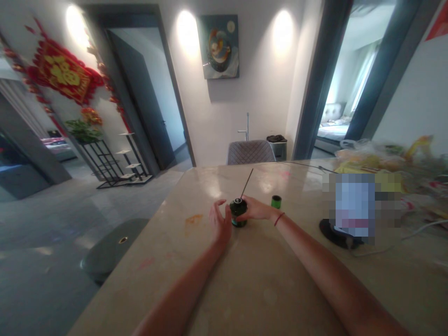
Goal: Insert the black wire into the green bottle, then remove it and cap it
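A small dark green bottle (239, 219) with a pale ring round its mouth stands on the table, between my hands. My right hand (257, 208) grips it from the right, thumb and fingers round its side. A thin dark stick (247, 183) rises at a slant from behind the bottle's top; whether it sits in the mouth or between my right fingers is unclear. My left hand (221, 221) is at the bottle's left side with fingers apart and curved; I cannot tell if it touches the glass. Just beyond my right wrist stands a green and black cylinder (276, 202), perhaps a cap.
The pale glossy table (266, 284) has orange and pink stains. At right are a blurred-out object on a dark round base (327, 233), a cable and piled plastic bags (381, 156). A grey stool (115, 252) stands left, a quilted chair (251, 152) at the far edge.
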The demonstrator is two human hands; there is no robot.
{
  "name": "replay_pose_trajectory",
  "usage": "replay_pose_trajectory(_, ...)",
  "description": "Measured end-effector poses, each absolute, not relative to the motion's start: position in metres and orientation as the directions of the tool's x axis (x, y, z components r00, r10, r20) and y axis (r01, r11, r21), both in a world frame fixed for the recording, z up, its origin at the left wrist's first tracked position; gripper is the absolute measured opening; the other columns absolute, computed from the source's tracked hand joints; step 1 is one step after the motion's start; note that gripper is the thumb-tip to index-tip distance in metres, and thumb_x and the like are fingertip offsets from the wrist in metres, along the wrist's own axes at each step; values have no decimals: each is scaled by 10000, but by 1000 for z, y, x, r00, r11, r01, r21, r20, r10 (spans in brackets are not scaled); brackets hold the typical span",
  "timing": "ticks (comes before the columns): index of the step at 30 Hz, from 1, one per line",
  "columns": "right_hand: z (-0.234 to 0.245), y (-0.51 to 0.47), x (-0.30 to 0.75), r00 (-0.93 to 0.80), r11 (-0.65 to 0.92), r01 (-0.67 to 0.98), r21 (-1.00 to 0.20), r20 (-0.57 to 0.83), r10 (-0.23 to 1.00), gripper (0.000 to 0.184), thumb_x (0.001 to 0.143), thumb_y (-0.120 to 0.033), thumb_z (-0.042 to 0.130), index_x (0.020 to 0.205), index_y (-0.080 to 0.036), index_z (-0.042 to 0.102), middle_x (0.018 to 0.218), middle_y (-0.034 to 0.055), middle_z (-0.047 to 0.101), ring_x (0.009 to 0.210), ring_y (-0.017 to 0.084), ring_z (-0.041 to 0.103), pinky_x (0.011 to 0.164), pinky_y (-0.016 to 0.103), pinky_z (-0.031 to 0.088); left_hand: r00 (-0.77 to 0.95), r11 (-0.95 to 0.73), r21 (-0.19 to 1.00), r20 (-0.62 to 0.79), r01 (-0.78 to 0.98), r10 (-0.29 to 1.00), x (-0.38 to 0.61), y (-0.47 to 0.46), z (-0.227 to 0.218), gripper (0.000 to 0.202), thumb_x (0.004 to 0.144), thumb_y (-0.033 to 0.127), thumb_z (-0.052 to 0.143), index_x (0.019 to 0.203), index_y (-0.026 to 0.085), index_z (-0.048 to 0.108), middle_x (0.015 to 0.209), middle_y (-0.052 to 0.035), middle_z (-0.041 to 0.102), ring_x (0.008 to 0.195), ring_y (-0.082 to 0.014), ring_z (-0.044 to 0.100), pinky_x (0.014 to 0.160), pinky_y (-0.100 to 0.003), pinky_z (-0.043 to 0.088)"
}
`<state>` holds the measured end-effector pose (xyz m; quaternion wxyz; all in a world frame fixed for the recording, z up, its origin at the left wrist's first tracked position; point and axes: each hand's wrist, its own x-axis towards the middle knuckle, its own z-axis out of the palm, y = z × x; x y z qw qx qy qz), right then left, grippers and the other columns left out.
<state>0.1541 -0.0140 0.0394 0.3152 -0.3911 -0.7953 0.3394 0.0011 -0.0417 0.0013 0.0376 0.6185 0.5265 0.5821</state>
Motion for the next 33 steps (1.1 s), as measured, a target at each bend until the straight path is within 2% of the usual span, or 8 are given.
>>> replay_pose_trajectory(6,39,-12,154,-501,492,423,-761,256,827,492,527,-392,735,894,-147,517,856,34,589,794,182,548,682,283,419,-240,-426,663,672,615,700,2,-43,3,249,832,374,406,957,186,511,959,-60,591,948,-198,534,857,-376,392)
replay_pose_trajectory(12,29,-3,152,-396,468,483,-740,292,871,525,529,-415,725,910,-138,495,857,51,588,782,182,548,675,281,416,-244,-440,652,691,618,681,2,-45,5,237,834,364,401,945,188,515,944,-57,596,934,-195,539,848,-371,393)
replay_pose_trajectory(17,19,7,150,-344,473,456,-754,340,875,532,539,-436,711,921,-142,486,865,45,579,790,168,539,693,280,421,-232,-445,647,692,619,684,1,-46,5,246,838,371,395,939,181,513,938,-62,595,926,-193,538,844,-368,393)
replay_pose_trajectory(26,-15,50,150,-213,465,366,-806,414,885,641,457,-313,761,1020,-173,487,963,39,587,882,187,554,826,351,417,-225,-465,618,723,634,653,-1,-44,4,240,843,363,396,934,175,514,925,-58,595,907,-185,537,831,-352,396)
replay_pose_trajectory(29,-24,63,150,-123,401,429,-810,388,914,699,445,-296,769,1065,-174,469,980,56,588,898,210,561,826,367,423,-228,-456,613,724,646,651,-2,-45,4,223,843,352,397,911,178,519,887,-50,595,873,-179,542,803,-335,405)
replay_pose_trajectory(33,-30,76,145,24,283,549,-787,353,935,708,436,-352,771,1048,-159,471,966,76,584,879,230,571,781,358,449,-228,-453,608,727,652,647,-2,-45,4,200,841,337,401,876,179,518,828,-38,581,819,-168,539,774,-319,410)
